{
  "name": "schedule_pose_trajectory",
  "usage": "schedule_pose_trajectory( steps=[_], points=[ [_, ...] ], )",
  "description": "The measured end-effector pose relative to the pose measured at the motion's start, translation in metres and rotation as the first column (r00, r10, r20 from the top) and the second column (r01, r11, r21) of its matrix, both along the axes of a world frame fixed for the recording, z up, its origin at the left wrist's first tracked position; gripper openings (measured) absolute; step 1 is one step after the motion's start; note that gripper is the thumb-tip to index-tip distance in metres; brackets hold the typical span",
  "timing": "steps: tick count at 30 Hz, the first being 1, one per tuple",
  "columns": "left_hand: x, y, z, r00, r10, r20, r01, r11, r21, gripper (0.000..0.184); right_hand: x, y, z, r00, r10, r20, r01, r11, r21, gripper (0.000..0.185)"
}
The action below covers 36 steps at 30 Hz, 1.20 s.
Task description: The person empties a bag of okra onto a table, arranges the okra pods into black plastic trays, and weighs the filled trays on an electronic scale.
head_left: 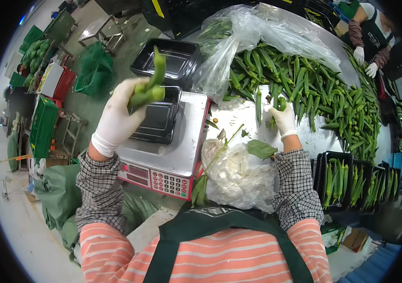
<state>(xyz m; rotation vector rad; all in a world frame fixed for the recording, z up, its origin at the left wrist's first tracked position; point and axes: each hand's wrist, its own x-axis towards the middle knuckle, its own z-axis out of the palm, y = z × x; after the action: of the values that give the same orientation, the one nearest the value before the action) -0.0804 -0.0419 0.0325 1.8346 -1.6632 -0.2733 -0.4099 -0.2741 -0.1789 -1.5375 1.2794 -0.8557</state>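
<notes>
My left hand (121,111), in a white glove, is closed around several okra pods (156,78) and holds them up over the scale. Beneath it a black plastic tray (156,125) rests on the metal platform of the scale (189,127). On the steel table my right hand (284,119), gloved too, has its fingers curled around a green okra pod (281,104) at the near edge of the big okra pile (300,80). Part of that pod is hidden by the fingers.
Empty black trays (170,54) stand behind the scale. Clear plastic sheeting (243,33) covers part of the pile; crumpled plastic (241,177) and a leaf (261,149) lie in front. Okra-filled trays (335,181) line the right side. A co-worker's gloved hands (365,62) are at the far right.
</notes>
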Motion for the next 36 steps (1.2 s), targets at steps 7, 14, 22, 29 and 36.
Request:
schedule_pose_trajectory(
  steps=[7, 14, 22, 29, 36],
  points=[
    [0.061, 0.019, -0.061, 0.895, -0.253, 0.367, 0.170, 0.955, 0.243, 0.054, 0.052, 0.008, -0.003, 0.793, 0.017, -0.609, -0.090, 0.992, -0.089, 0.040],
    [0.090, 0.050, -0.026, 0.998, -0.037, 0.057, 0.030, 0.993, 0.117, 0.059, 0.065, 0.019, -0.002, 0.733, -0.062, -0.677, -0.057, 0.987, -0.151, 0.038],
    [0.116, 0.087, -0.035, 0.991, 0.133, 0.027, -0.135, 0.987, 0.089, 0.045, 0.038, 0.009, -0.016, 0.873, -0.066, -0.484, 0.053, 0.998, -0.041, 0.040],
    [0.121, 0.089, -0.051, 0.899, 0.174, -0.402, -0.170, 0.984, 0.045, 0.049, 0.086, 0.078, 0.112, 0.943, 0.255, 0.212, -0.267, 0.963, 0.033, 0.053],
    [0.102, 0.044, -0.075, 0.846, -0.068, -0.528, 0.007, 0.993, -0.117, 0.063, 0.257, 0.140, 0.161, 0.621, 0.629, -0.467, -0.754, 0.642, -0.138, 0.045]
  ],
)
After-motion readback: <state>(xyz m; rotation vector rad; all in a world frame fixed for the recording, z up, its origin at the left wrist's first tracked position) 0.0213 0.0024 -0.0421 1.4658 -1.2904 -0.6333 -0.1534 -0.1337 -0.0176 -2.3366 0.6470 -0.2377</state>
